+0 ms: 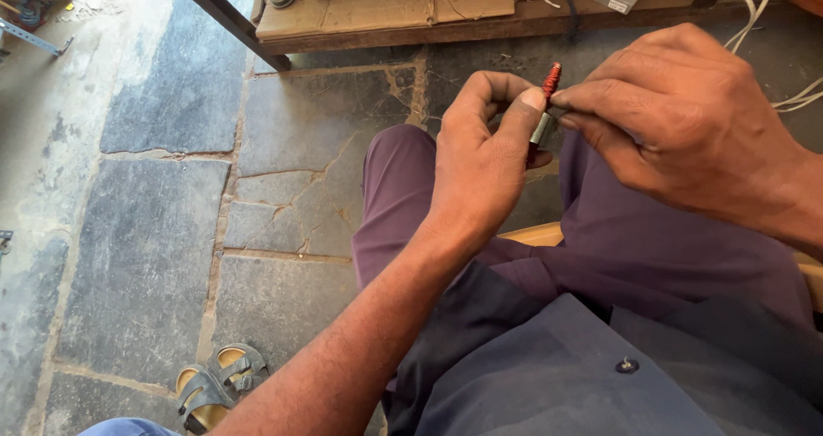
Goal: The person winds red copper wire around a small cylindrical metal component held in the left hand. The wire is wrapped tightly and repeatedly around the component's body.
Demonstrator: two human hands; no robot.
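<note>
Centre-right of frame: left hand & right hand both pinch a small red wire coil on a grey metal piece, held above the purple trousers. Top: low wooden board w/ cardboard, metal parts, red wire. Lower left: sandal on stone floor.

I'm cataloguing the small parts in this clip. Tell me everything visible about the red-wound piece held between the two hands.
The red-wound piece is a small, slim coil of reddish, copper-like wire, ridged along its length, tilted slightly from upright. Below it sits a small grey metallic part. The left hand pinches it with thumb and fingers; the right hand touches it with its fingertips. It is held above the lap, over purple trousers. Its lower end is hidden.
</note>
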